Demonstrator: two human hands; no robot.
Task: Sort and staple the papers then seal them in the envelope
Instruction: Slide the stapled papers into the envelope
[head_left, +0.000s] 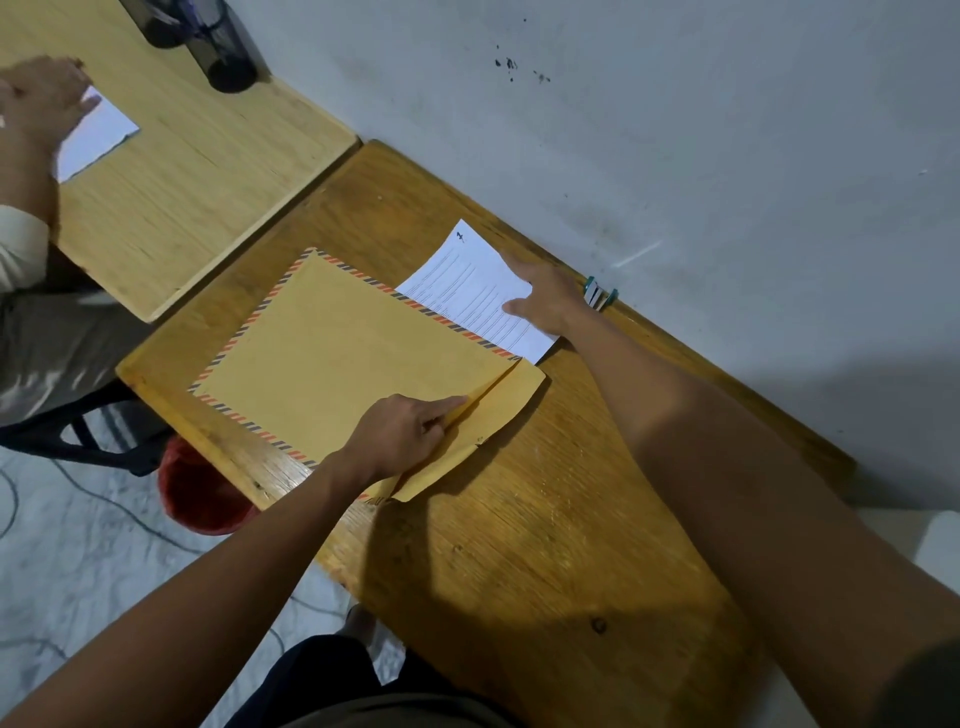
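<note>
The big brown envelope (337, 358) lies flat on the darker wooden counter (545, 519), its striped border showing along three edges and its flap (488, 421) turned out toward the near right. The person's left hand (405, 434) rests on the flap's fold, index finger stretched along the crease and pressing it down — not gripping anything, just pinning. The right hand (545, 301) lies open and flat on the papers (467, 291), a white printed stack that sits just beyond the envelope's far edge, partly tucked beneath it; whether the thumb is under the sheets I cannot tell. A small stapler (600, 294) sits near the wall, just behind that hand. The papers look light and floppy, the sort that fan apart and slide on each other if pushed from one corner, so I would judge them best taken along a long edge with thumb below and fingers above, keeping the stack square. The envelope is stiffer but still bends — its mouth will want holding open at the flap fold while the sheets go in. On the paler counter to the left, another person's hand (41, 104) rests on a separate white sheet (98, 135), with a dark pen cup (223, 47) behind it.
</note>
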